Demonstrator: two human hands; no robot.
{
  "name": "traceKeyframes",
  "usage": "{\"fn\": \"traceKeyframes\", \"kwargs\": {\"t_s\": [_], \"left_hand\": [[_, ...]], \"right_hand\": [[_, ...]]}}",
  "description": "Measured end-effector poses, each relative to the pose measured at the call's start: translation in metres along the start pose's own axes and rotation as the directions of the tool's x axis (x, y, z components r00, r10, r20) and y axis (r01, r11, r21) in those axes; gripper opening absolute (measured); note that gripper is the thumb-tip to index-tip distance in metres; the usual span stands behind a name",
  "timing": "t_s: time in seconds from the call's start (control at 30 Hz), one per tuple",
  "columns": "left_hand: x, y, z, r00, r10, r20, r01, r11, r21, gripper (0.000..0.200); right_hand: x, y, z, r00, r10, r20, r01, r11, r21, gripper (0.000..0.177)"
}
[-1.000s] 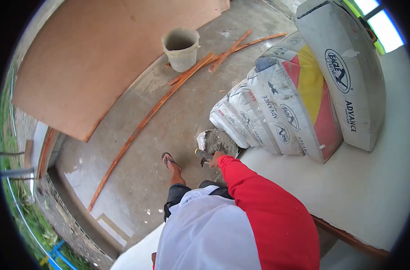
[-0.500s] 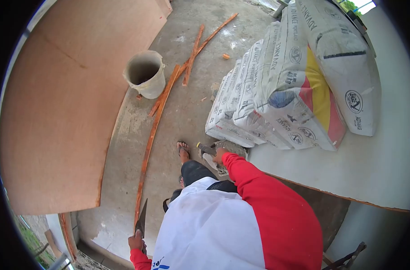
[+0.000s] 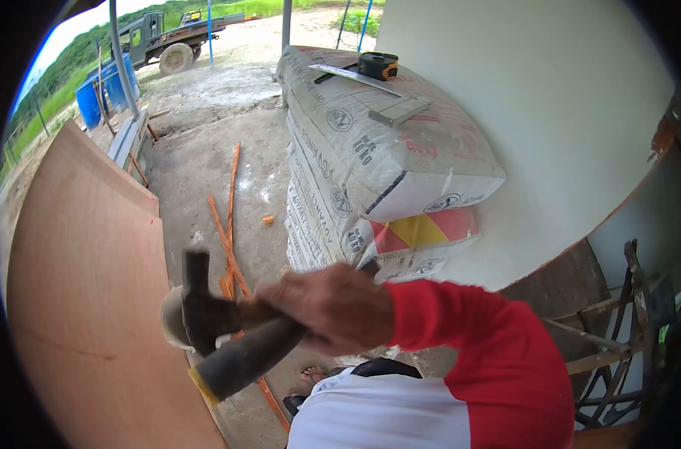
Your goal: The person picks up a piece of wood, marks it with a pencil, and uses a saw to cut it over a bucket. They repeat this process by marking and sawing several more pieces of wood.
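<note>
My right hand [image 3: 329,307] is raised close to the camera, its fingers wrapped round two tools at once. One is a hammer [image 3: 206,310] whose dark metal head points left, with a short stretch of brownish handle showing before my fingers. Below it runs a thick black cylindrical handle [image 3: 254,359] with a yellow end; its other end comes out dark beyond my knuckles, and what tool it belongs to is hidden. Motion blurs both slightly. My left hand is out of the frame.
Stacked cement bags [image 3: 400,165] carry a tape measure [image 3: 378,66], a metal ruler [image 3: 355,78] and a small wood block [image 3: 400,111]. Reddish wood strips [image 3: 232,239] lie on the floor. A plywood sheet [image 3: 93,277] curves at left, a bucket [image 3: 174,318] beside it. A truck [image 3: 176,45] stands outside.
My view has tilted up toward the outdoors. My right hand has risen from low beside the bags, now showing a hammer with the yellow-ended handle. My left hand, which held a pointed metal blade, has left view.
</note>
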State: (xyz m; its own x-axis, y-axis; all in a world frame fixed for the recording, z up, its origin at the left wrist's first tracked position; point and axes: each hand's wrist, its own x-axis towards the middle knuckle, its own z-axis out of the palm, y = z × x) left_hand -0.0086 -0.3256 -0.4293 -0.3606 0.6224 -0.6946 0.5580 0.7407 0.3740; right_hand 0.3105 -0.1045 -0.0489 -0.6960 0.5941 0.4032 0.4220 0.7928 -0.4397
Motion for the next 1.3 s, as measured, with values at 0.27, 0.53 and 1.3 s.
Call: {"fn": "traceKeyframes", "kwargs": {"t_s": [0.27,0.53,1.3], "left_hand": [[0.043,0.051,-0.031,0.981,0.181,0.068,-0.184,0.982,0.045,0.069],[0.068,0.079,-0.045,0.979,0.175,0.103,-0.182,0.981,0.066,0.069],[0.085,0.084,-0.048,0.988,0.093,0.122,-0.1,0.993,0.056,0.07]], "right_hand": [[0.045,0.037,-0.234,0.89,0.285,-0.357,-0.435,0.767,-0.472,0.029],[0.027,0.198,-0.291,0.322,0.701,-0.636,-0.944,0.181,-0.277,0.04],[0.073,0.254,-0.278,0.308,0.769,-0.559,-0.861,-0.024,-0.507,0.037]]}}
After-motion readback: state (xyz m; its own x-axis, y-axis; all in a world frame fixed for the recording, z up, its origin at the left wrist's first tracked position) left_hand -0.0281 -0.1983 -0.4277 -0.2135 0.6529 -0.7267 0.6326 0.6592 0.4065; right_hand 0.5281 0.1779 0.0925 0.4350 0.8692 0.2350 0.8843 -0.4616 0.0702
